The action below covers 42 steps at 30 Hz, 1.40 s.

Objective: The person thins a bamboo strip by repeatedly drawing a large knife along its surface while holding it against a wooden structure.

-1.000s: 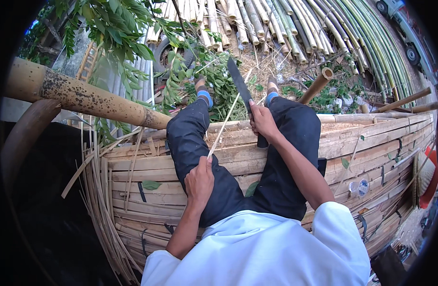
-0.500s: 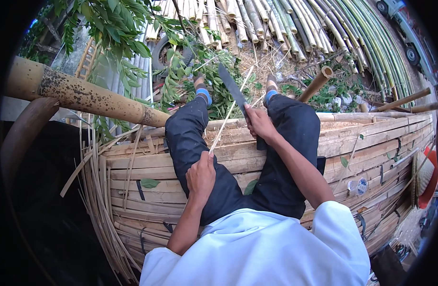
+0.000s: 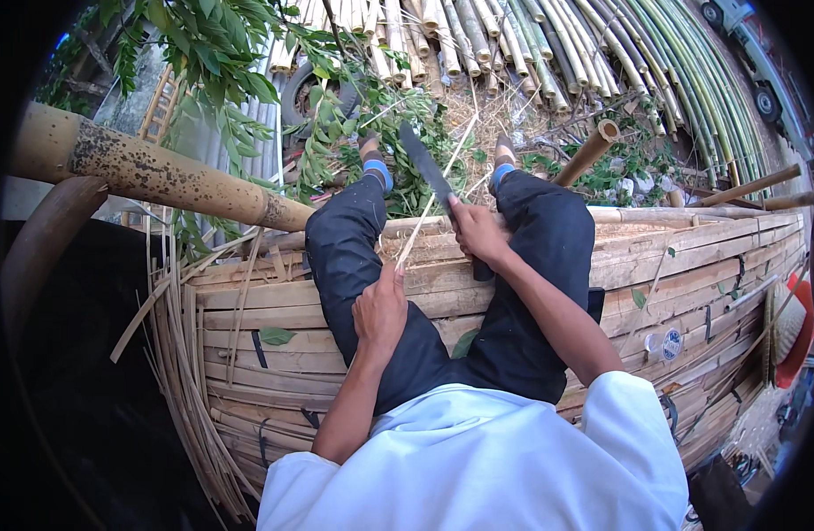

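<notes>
My right hand [image 3: 478, 232] is closed round a machete, whose dark blade [image 3: 424, 164] points up and to the left, away from me. Part of its dark handle shows below the fist. Pinched in my left hand [image 3: 379, 310], above my left thigh, is the near end of a thin pale bamboo strip [image 3: 416, 234]. The strip slants away to the upper right and passes beside the blade near my right hand. Whether blade and strip touch there I cannot tell.
I sit on a stack of split bamboo slats [image 3: 265, 320]. A thick bamboo pole [image 3: 168, 168] crosses at left, above a bundle of thin strips [image 3: 181, 380]. Beyond my feet lie leafy branches [image 3: 416, 133], a tyre [image 3: 292, 97] and rows of bamboo poles [image 3: 513, 44]. A cut bamboo post [image 3: 588, 155] stands ahead.
My left hand has moved slightly forward and right with the strip. My right hand and the machete have shifted a little to the left.
</notes>
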Motion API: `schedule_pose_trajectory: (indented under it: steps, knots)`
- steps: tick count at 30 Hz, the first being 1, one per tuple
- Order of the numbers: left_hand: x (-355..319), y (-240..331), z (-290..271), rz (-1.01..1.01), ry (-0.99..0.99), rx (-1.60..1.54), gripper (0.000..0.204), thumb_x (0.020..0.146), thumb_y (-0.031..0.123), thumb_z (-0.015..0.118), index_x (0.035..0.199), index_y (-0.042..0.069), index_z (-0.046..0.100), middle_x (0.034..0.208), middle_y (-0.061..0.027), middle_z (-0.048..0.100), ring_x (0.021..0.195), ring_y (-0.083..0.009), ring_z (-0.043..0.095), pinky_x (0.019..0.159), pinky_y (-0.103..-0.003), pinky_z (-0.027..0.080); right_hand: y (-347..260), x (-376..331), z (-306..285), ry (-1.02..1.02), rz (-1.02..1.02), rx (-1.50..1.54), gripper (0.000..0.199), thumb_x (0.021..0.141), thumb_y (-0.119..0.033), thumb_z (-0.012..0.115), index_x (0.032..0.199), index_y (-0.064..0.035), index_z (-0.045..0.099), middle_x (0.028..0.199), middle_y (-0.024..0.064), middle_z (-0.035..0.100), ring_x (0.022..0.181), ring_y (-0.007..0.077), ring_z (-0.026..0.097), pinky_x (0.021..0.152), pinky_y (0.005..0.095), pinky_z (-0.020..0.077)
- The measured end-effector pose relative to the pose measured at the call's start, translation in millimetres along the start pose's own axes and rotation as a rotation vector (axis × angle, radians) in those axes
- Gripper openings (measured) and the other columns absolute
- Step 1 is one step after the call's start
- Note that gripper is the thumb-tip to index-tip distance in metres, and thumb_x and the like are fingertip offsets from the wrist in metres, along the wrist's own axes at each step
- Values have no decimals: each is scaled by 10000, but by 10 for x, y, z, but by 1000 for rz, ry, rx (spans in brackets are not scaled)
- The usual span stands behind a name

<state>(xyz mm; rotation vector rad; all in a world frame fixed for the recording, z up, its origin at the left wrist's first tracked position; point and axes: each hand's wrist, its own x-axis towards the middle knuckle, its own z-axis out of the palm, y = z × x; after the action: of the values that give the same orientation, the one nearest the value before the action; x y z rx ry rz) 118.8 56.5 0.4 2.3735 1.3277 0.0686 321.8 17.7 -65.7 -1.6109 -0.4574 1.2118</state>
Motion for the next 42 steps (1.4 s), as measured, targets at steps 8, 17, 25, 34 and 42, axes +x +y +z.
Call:
schedule_pose_trajectory:
  steps: [8, 17, 25, 34, 42]
  knots:
    - [74, -27, 118, -3, -13, -11, 291, 987, 327, 408, 899, 74, 522, 691, -217, 628, 685, -463, 604, 593, -564, 452, 36, -44, 60, -35, -46, -40, 498, 995, -462, 377, 662, -96, 428, 502, -34, 391, 383, 74, 359, 355, 255, 293]
    - [111, -24, 139, -4, -43, -5, 282, 984, 316, 418, 927, 61, 523, 700, -210, 638, 677, -450, 613, 595, -558, 461, 56, -199, 222, -185, 23, -246, 493, 985, -472, 409, 690, -81, 463, 495, -23, 389, 382, 83, 373, 377, 262, 325]
    - [75, -75, 124, 68, -13, -84, 219, 963, 250, 470, 928, 44, 534, 751, -217, 640, 705, -443, 612, 611, -547, 461, -177, 4, -5, -15, 134, 280, 476, 947, -510, 477, 720, -92, 460, 501, -42, 368, 380, 65, 364, 368, 240, 320]
    - [27, -93, 32, 189, -143, -291, 183, 945, 172, 493, 1039, 25, 550, 778, -231, 630, 777, -456, 596, 664, -529, 447, -143, 27, 2, -34, 46, 386, 290, 866, -320, 689, 805, -81, 536, 530, -61, 396, 410, 48, 379, 381, 224, 331]
    - [-399, -316, -414, -6, -253, -243, 220, 960, 227, 492, 1043, 37, 564, 800, -239, 627, 800, -447, 593, 654, -497, 445, -243, 95, -206, 70, -49, 323, 335, 887, -375, 654, 813, -68, 543, 544, -53, 410, 422, 48, 395, 394, 222, 354]
